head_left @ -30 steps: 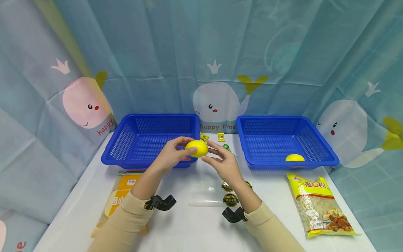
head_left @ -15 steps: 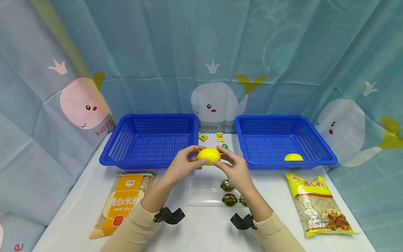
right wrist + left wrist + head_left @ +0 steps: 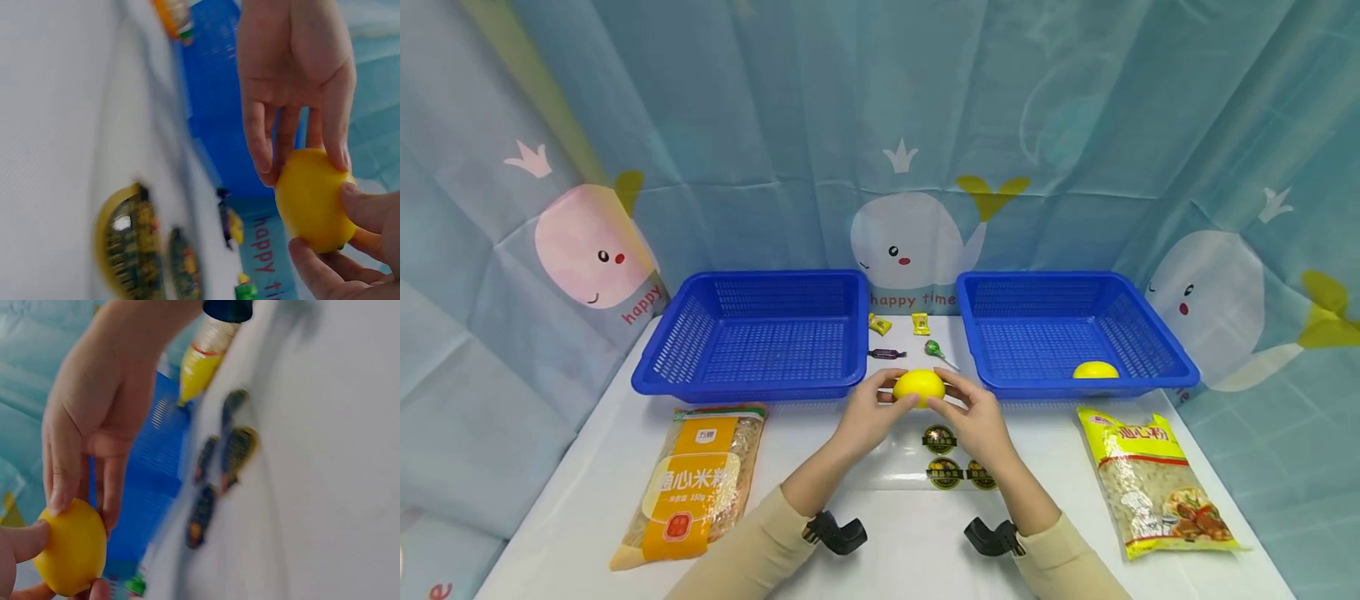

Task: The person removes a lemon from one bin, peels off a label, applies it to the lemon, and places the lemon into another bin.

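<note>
A yellow lemon [image 3: 919, 387] is held above the middle of the table between both hands. My left hand [image 3: 867, 419] grips its left end, thumb in front and fingers behind. From the other side my right hand [image 3: 983, 423] pinches the right end the same way. In the right wrist view, a small green tip shows at one end of the lemon [image 3: 312, 201]. Below the hands lies a clear plastic bag [image 3: 887, 477] with several round black-and-gold labels, partly covered by the hands. Another yellow lemon [image 3: 1094, 370] sits in the right blue basket [image 3: 1037, 337].
A second blue basket [image 3: 760, 342] stands at the back left. Between the baskets lie yellow-wrapped candies [image 3: 921, 323], a purple-wrapped candy [image 3: 887, 354] and a green lollipop [image 3: 933, 348]. An orange pasta bag [image 3: 692, 483] lies front left, a yellow pasta bag [image 3: 1157, 487] front right.
The lemon has moved right and nearer to me. My right hand, at first beside it with fingers spread, now pinches it too. The purple candy and lollipop have come into sight.
</note>
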Tool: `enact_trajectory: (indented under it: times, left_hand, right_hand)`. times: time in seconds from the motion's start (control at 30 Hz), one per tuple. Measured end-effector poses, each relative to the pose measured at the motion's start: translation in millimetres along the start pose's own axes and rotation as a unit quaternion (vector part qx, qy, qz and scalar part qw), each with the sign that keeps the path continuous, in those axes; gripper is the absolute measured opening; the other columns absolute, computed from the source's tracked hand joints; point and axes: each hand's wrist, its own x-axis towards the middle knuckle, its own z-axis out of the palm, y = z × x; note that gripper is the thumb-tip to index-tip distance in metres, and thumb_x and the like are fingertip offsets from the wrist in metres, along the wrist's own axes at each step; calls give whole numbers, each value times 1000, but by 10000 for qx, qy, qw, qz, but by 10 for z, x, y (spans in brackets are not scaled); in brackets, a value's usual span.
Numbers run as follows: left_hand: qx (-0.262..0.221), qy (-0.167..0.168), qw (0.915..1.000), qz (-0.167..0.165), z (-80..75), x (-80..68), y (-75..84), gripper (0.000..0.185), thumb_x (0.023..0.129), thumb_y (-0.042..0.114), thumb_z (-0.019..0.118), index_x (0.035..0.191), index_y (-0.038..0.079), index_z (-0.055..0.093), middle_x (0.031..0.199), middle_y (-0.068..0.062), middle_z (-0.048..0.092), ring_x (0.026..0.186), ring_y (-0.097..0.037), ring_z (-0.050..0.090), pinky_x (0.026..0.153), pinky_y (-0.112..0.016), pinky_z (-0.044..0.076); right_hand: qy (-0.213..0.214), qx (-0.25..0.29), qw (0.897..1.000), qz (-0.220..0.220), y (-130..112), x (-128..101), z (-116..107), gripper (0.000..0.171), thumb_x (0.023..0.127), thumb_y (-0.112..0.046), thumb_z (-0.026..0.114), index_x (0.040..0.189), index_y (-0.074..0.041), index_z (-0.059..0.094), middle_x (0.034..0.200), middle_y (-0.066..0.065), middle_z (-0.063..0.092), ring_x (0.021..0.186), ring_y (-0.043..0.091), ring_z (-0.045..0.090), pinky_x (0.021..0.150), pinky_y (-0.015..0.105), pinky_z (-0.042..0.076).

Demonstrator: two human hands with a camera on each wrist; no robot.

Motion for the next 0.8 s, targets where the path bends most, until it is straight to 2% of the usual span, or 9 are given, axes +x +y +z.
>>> enact_trajectory:
  times: [0.2,0.37,0.57,0.8]
  left_hand:
    - [122,27,9999,47,116,162,-288,47,95,30,72,136,10,60,126,-13,65,105,-27,65,88,-36,57]
    - [224,7,9997,48,171,309,-455,48,96,27,70,138,7,58,122,-13,67,106,-25,64,93,-38,55]
    - [469,77,9988,-85,183,438,-514,51,97,29,69,140,6,56,120,-11,66,103,-22,59,90,-37,53]
    - [536,90,9983,-214,183,482,-500,51,98,29,67,141,4,56,124,-13,65,107,-24,60,94,-39,53]
  right_hand:
    - [-79,-562,9980,284,200,76,73,56,94,-15,72,145,-2,52,148,17,53,131,37,56,99,35,53]
    - [-27,-1063,9930,506,364,201,83,57,92,-20,75,143,-8,56,146,15,55,126,35,61,101,42,53]
    - [-89,-1349,9883,709,462,358,83,55,91,-26,75,142,-14,59,145,13,57,124,33,63,101,46,52]
    - [-195,-1368,9849,1040,523,421,71,56,92,-30,74,144,-17,57,144,13,58,126,33,61,104,47,50]
